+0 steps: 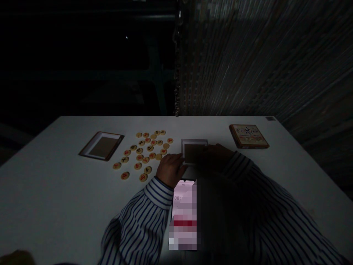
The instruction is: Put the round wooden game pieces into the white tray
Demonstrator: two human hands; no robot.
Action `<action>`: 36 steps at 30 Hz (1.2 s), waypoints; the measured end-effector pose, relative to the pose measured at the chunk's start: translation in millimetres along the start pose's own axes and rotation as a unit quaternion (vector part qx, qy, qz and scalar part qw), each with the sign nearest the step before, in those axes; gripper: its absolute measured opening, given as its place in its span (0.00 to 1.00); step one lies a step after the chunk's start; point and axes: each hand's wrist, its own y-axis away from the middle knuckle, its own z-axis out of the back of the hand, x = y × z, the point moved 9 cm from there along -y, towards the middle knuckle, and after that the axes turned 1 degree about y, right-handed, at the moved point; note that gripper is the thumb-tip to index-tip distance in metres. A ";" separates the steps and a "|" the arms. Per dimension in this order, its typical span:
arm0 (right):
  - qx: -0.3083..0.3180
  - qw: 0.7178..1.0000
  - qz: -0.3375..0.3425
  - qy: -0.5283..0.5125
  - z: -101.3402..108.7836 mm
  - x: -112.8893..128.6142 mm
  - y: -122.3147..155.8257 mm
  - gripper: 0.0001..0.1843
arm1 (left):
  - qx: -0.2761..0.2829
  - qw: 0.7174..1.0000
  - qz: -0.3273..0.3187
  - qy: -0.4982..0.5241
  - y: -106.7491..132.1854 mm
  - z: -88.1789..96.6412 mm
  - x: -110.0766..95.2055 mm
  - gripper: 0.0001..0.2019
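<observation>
Evidently, a phone (179,195) is laid at the bottom centre of the frame, perhaps so it can be glanced at. The left hand (169,169) is set at the left wall of a small open box (189,151) in mid-frame, its fingers bent; whether the wall is pinched cannot be told. The right hand (216,155) is placed at the box's right side, its fingers lost in shadow, their grip unreadable. The box is probably steadied from both sides. Left of centre, round game pieces (149,148) are loosely spread, perhaps so markings can be read. A shallow tray (103,147) at left and a printed box (248,137) at right are apparently set aside for working room.
</observation>
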 end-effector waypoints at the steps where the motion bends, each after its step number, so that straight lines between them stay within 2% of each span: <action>1: -0.002 1.000 0.002 -0.001 0.8 1.2 0.2 0.12 | 0.001 1.000 0.001 0.000 -0.2 0.2 -0.4 0.11; 30: 0.013 1.000 -0.001 0.003 -5.1 -2.5 -2.0 0.13 | 0.012 1.000 -0.002 0.003 -0.1 -1.9 0.3 0.12; 36: -0.048 0.999 -0.022 0.002 16.4 -9.4 7.7 0.12 | 0.003 1.000 0.001 -0.001 -0.5 0.7 -0.5 0.11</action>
